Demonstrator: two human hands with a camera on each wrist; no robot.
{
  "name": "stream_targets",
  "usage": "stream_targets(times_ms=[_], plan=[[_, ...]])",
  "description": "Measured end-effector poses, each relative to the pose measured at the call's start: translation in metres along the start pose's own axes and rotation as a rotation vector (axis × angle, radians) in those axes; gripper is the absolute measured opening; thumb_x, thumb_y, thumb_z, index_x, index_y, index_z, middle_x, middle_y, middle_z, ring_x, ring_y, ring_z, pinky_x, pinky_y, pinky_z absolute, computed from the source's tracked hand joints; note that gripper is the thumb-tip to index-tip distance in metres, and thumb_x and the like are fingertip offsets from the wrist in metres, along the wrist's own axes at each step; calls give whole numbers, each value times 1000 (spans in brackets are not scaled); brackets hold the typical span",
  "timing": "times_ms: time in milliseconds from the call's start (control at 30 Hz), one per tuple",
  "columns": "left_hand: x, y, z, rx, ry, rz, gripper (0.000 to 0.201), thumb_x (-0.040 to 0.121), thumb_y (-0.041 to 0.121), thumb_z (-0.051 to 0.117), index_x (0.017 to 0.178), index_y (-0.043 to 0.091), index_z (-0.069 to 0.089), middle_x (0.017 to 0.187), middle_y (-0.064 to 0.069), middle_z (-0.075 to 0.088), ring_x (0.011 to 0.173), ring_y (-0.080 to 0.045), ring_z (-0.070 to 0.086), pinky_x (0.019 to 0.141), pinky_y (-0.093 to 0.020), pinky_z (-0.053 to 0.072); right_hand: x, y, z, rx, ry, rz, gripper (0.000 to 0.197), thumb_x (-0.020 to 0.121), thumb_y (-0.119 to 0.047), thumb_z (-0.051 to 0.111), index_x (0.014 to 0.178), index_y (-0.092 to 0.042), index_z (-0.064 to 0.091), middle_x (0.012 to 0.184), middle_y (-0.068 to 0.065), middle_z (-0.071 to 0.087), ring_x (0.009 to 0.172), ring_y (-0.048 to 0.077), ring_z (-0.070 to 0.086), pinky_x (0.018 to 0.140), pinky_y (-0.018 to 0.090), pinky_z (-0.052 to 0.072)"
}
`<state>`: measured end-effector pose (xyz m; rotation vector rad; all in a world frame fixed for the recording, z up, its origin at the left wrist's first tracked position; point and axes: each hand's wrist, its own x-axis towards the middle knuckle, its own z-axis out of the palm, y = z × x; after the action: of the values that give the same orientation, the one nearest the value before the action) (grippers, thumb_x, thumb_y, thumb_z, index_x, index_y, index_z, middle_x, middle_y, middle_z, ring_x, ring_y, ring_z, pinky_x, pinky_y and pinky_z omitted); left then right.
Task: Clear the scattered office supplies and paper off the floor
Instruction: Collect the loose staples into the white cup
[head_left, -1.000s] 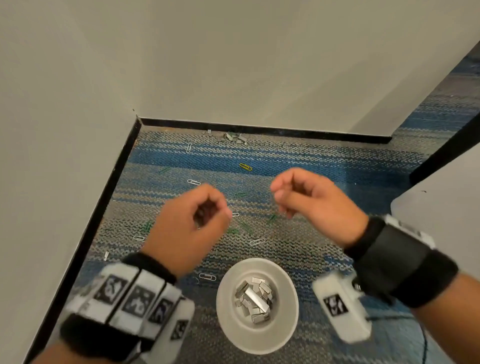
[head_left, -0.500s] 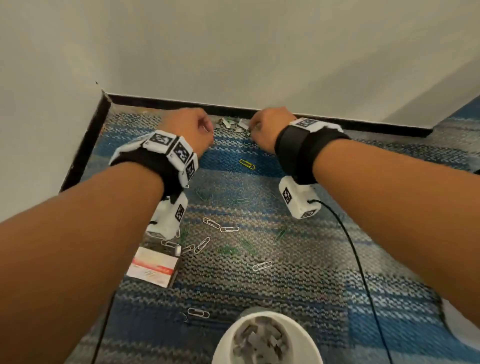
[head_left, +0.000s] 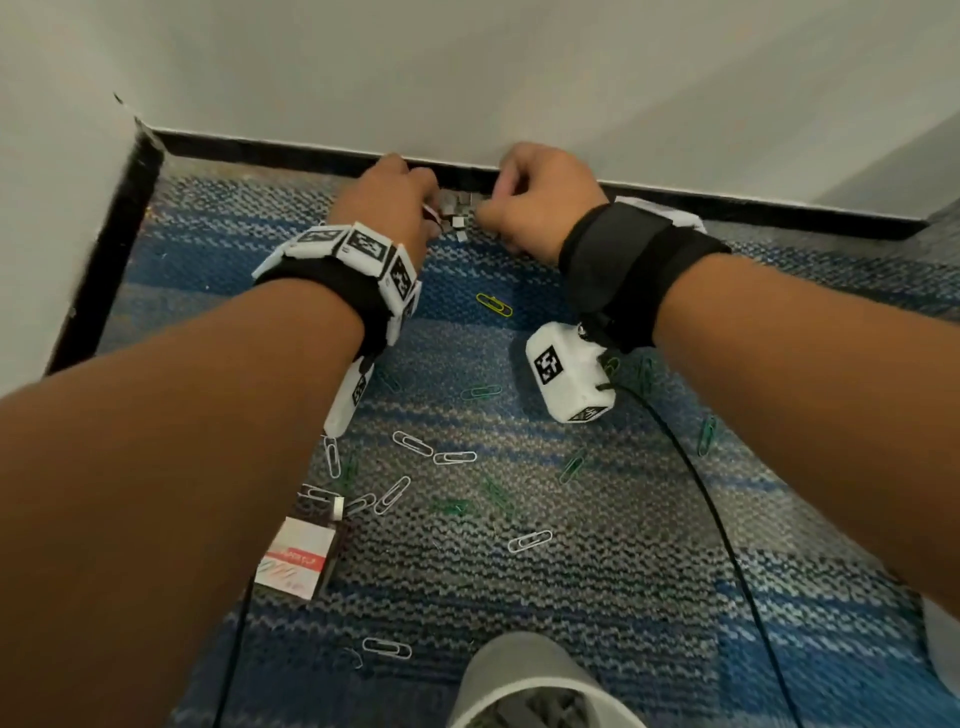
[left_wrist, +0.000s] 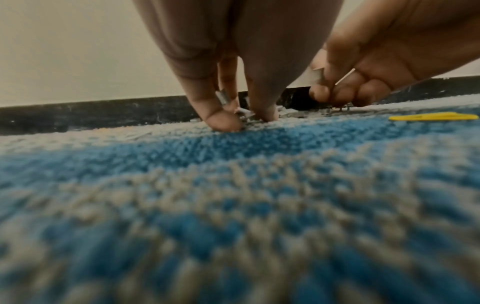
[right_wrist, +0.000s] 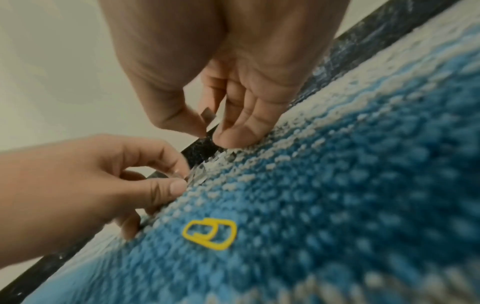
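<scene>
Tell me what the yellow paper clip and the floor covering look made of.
Yellow paper clip: probably plastic or plastic-coated wire; the colour is solid, matte and opaque, with no metallic glint.
Carpet: woven textile with a looped pile in blue, grey and white stripes; the nubby loops show clearly in the wrist views.

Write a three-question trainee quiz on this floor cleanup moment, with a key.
1. True or false: both hands work at the staples beside the black baseboard.
2. What colour is the paper clip lying nearest the right hand? A) yellow B) red C) black
3. Where does the white cup stand: near the baseboard, or at the near edge of the head view, close to the person?

Key
1. True: the left hand and the right hand pinch staple pieces there.
2. A.
3. At the near edge.
</scene>
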<state>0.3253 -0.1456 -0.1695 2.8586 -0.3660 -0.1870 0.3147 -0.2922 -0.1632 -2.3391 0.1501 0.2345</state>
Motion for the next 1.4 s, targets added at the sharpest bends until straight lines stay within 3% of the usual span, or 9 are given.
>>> stream_targets(times_ms=[100,167,333,667,867,1067,1200,1333,1400], plan=[[-2,0,0,-36,38,-9,18,84,15,60,100,6,58,114,-19,54,105,-37,52,84,-38,40,2,2,1,-1,14,-3,26,75,-10,53,60,-22,36,60,-3,48,74,31,53,63,29,40],[-3,1,-1,-51,53,-35,17,86,12,51,101,5,54,114,-19,54,104,-37,51,84,-39,39,1,1,1,-49,6,-26,19,79,-6,47,68,-21,43,70,1,50,76,24,47,62,25,30],[-2,-3,-2,-161,70,-115,25,90,13,41,111,0,46,112,-24,53,98,-41,52,77,-41,38,0,-8,11,-334,-60,-171,30,87,-24,46,114,-20,58,108,15,64,100,34,58,83,31,46],[0,-13,2,-344,25,-116,22,92,6,34,109,4,47,110,-21,52,88,-31,49,68,-28,28,5,-15,14,-346,-54,-178,22,87,-25,49,101,-16,64,107,12,65,102,31,59,81,29,45],[2,-26,9,-425,75,-243,22,88,5,44,109,12,42,69,2,40,57,-18,41,59,-30,31,1,-10,13,-121,-39,-28,15,86,-29,51,73,-22,46,87,3,55,84,21,50,68,21,32],[-1,-20,4,-485,131,-330,22,92,5,38,109,15,29,62,0,35,50,-17,34,46,-30,26,5,-19,10,-129,-149,-49,22,91,-15,38,101,-13,58,102,11,58,93,27,51,70,23,31],[2,-19,3,-441,152,-413,15,94,14,42,107,14,34,69,1,45,59,-21,44,54,-33,29,5,-24,13,-227,-126,-91,26,90,-31,45,106,-14,56,98,8,58,87,27,52,69,24,35],[6,-17,-1,-377,99,-473,29,95,23,47,119,8,44,110,-14,60,96,-34,56,68,-32,35,7,-21,18,-336,-141,-169,25,87,-33,60,107,-18,58,112,9,63,101,28,59,75,25,41],[7,-17,0,-351,105,-463,29,95,23,49,118,6,46,114,-18,59,101,-35,56,70,-33,38,7,-21,18,-323,-145,-160,25,87,-32,61,106,-16,58,112,10,62,101,28,59,75,25,42]])
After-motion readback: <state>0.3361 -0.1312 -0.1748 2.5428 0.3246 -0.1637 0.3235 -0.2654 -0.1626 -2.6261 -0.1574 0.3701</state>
